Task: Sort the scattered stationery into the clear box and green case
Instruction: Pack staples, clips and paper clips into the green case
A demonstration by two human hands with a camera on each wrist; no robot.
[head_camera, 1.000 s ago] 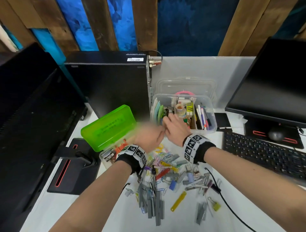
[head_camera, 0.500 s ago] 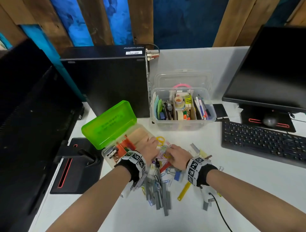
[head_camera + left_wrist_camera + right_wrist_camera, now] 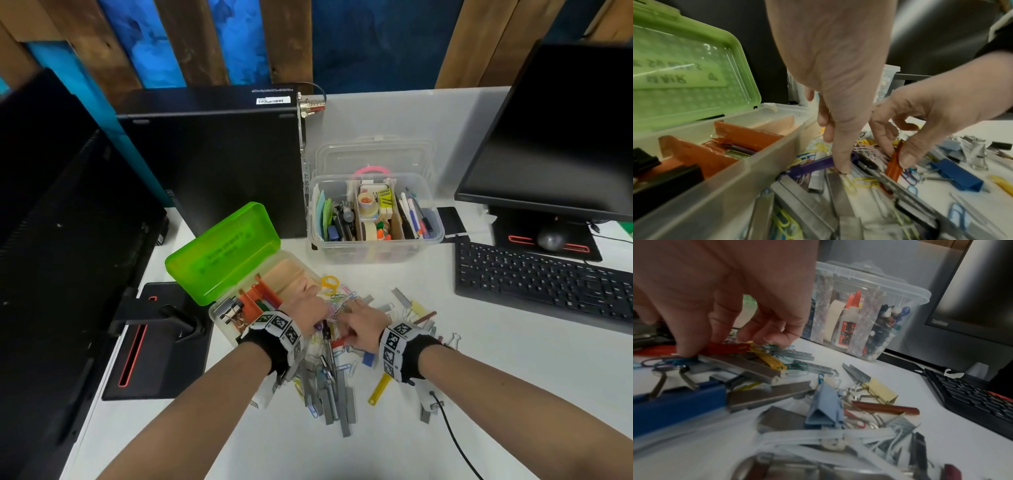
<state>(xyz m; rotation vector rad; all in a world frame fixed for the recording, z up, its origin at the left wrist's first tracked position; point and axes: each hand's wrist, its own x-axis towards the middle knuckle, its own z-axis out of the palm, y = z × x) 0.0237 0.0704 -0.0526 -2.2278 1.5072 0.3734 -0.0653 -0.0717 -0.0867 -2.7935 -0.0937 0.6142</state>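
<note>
Head view puts both of your hands low in the centre of the frame, buried in the scattered heap of paper clips, staple strips and binder clips [image 3: 342,373] on the white desk [image 3: 513,394]. Your right hand [image 3: 359,322] pinches a flat red plastic strip [image 3: 894,162] between thumb and fingers, its lower end wedged among the staples. Your left hand [image 3: 308,311] presses its thumb tip down near a purple plastic strip [image 3: 813,164] and a yellow paper clip [image 3: 851,183]; the other fingers are hidden behind the palm, so I cannot tell whether that grip has hold of anything.

The green-lidded case [image 3: 222,253] stands open at centre left, touching the heap's edge, its orange dividers showing. The clear plastic box [image 3: 376,219] sits just beyond the heap at upper centre, already well filled.

Watch these risks:
- Lifting the red strip while it lies under other pieces could drag clips along and fling them wider across the desk.
- Your left wrist sits right beside the case wall; a nudge could shift or tip it.
- A black cable [image 3: 455,442] trails from your right wrist at lower right and could sweep loose staples off the desk.
</note>
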